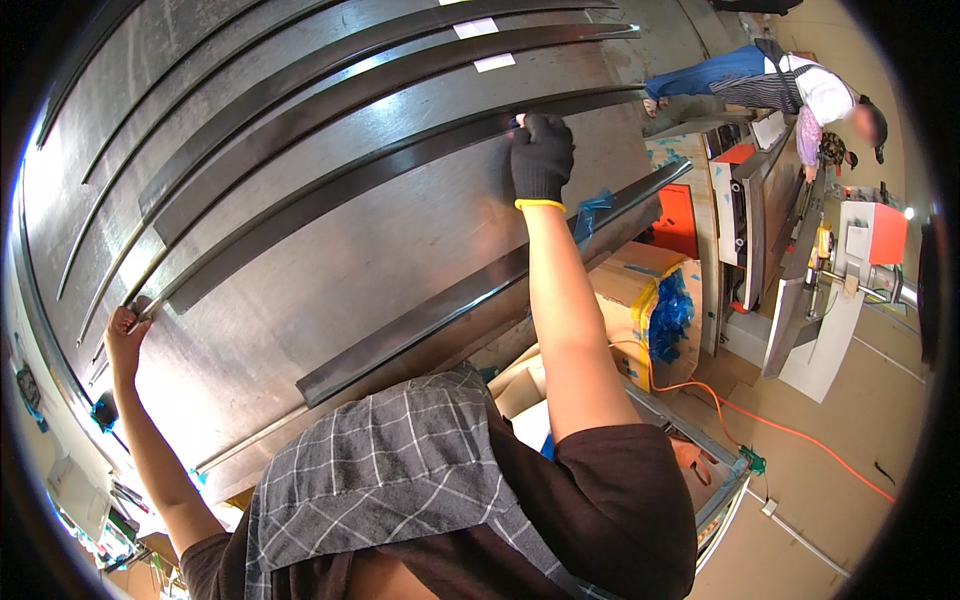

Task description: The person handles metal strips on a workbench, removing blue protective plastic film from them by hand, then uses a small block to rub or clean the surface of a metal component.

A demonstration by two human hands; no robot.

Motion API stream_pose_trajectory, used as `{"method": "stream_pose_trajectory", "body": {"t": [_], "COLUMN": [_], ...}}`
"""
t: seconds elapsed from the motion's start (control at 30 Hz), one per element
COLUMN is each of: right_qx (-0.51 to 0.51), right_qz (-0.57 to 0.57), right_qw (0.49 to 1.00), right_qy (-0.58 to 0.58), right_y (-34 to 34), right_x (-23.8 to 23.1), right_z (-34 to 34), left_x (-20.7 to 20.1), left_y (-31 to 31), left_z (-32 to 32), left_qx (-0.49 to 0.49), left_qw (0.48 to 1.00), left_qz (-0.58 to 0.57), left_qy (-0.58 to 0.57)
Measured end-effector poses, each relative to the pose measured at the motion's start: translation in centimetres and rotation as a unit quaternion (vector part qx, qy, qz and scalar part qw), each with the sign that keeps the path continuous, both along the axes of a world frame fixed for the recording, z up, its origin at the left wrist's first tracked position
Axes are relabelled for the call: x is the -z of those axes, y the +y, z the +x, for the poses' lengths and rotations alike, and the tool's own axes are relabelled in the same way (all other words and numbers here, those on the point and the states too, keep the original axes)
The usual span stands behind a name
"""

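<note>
Item: long dark steel strip (400, 160), lying among several like strips across a large bare metal worktop (330, 270), one end at the near-left edge, the other far right.

Left hand (125, 335): bare, fingers curled around the strip's left end at the worktop's edge.

Right hand (541, 155): in a black knit glove with a yellow cuff, arm at full stretch, fingers folded down on the strip's far end; whether it pinches or only presses I cannot tell.

Neighbours: parallel strips just beside it on both sides; white labels (485, 45) on the farthest ones. Beyond the worktop, cardboard boxes (640, 290) with blue wrapping, an orange cable (790, 430) along the floor, another person (790, 85) bent over a machine, well apart.

Hazards, as judged: the bare hand sits on a thin metal edge and could be cut if the strip slides. The strip is long and likely springy; lifted unevenly, it could whip, sag or knock adjacent strips off line. The stretched reach leaves little control at the gloved end.
</note>
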State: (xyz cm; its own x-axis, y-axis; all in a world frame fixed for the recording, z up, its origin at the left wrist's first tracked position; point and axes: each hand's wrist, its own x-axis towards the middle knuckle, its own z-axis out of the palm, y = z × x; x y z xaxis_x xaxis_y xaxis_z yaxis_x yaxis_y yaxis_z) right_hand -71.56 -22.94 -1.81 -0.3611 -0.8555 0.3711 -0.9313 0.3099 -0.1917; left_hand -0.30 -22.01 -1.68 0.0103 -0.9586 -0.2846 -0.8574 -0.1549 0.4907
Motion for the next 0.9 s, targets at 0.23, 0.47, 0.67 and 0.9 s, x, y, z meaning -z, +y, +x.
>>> {"method": "stream_pose_trajectory", "body": {"t": [0.23, 0.47, 0.67, 0.9], "right_qx": [-0.066, -0.057, -0.044, -0.035], "right_qz": [0.026, 0.061, -0.030, 0.115], "right_qw": [0.997, 0.997, 0.998, 0.991], "right_qy": [0.028, 0.005, -0.028, 0.063], "right_y": [4.0, 3.0, 2.9, 2.3], "right_x": [-0.4, 0.2, -0.1, -0.3], "right_z": [-0.3, 0.1, -0.1, 0.5], "left_x": [0.5, 0.3, -1.3, 0.0], "left_y": [0.7, 0.7, 0.3, 0.5], "left_z": [0.2, 0.6, 0.5, 0.9], "left_qx": [0.004, -0.001, -0.005, -0.004], "left_qw": [0.999, 1.000, 0.999, 0.999], "left_qz": [-0.019, -0.007, -0.034, -0.043], "left_qy": [0.037, 0.012, -0.017, -0.008]}}
